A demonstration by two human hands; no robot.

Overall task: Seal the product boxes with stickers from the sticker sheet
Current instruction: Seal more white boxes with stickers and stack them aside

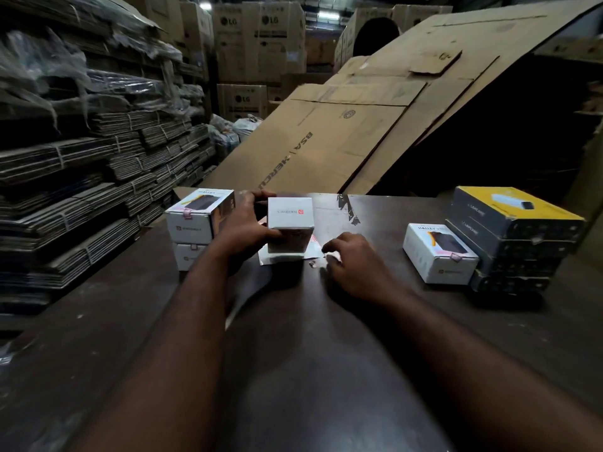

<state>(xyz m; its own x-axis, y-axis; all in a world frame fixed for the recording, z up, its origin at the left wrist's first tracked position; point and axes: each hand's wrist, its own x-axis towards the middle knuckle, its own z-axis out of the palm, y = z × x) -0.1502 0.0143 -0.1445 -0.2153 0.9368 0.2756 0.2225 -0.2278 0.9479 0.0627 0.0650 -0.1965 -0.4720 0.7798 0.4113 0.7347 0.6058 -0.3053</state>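
Note:
My left hand grips a white product box that stands on end on the dark table, on top of the white sticker sheet. My right hand lies just right of the box, its fingertips pinching at the sheet's right edge; whether a sticker is between them I cannot tell. Two white product boxes are stacked at the left, each with a pink sticker over its flap. One more white product box lies to the right, also with a pink sticker.
A stack of dark grey and yellow boxes stands at the table's right. Large flattened cardboard sheets lean behind the table. Bundles of folded cartons fill the left side. The dark table stretches toward me.

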